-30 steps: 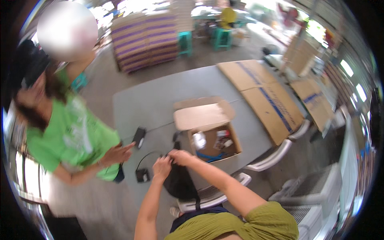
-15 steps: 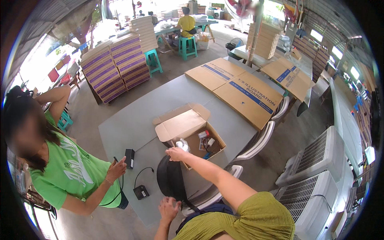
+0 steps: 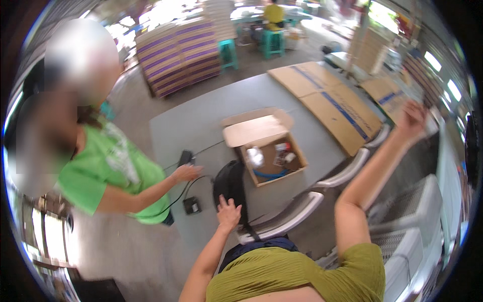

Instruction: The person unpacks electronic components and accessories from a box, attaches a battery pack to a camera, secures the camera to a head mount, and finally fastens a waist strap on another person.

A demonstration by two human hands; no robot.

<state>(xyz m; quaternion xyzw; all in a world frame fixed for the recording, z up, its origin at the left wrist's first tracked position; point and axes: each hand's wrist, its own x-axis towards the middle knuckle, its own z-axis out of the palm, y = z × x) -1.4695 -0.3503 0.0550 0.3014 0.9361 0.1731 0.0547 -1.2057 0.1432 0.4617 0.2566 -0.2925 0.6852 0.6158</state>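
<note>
A black bag (image 3: 229, 182) with a strap stands at the near edge of the grey table (image 3: 196, 121). My left hand (image 3: 229, 214) rests against its near side, fingers spread. My right hand (image 3: 413, 121) is raised far out to the right, above the chairs; it is smeared by motion, so what it holds, if anything, cannot be made out. Behind the bag sits an open cardboard box (image 3: 300, 171) with a white bundle (image 3: 255, 156), a blue cable (image 3: 271, 175) and small items inside. A black square device (image 3: 191, 205) with a cord lies left of the bag.
A person in a green shirt (image 3: 121, 173) stands at the left, a hand near a black box-shaped device (image 3: 185, 158). Flat cardboard sheets (image 3: 337, 110) cover the table's far right. White chairs (image 3: 297, 216) line the near side; white slatted units (image 3: 402, 216) stand at the right.
My right hand has left the bag's top and swung up to the right. My left hand has moved onto the bag with fingers spread. The other person's hand has reached toward the table.
</note>
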